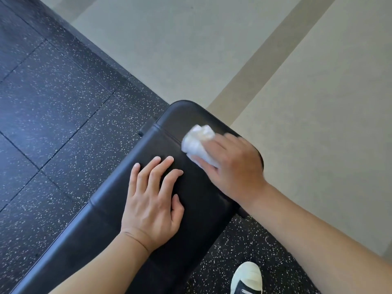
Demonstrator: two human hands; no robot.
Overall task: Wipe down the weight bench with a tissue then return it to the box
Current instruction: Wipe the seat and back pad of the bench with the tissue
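My left hand lay flat, steadying the bench; my right hand gripped the tissue, wiping at one o'clock

I see black speckled rubber floor tiles at left, pale beige floor w/ darker stripe at right.

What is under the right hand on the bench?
A crumpled white tissue sticks out from under the right hand, on the black bench. The rest of it is covered.
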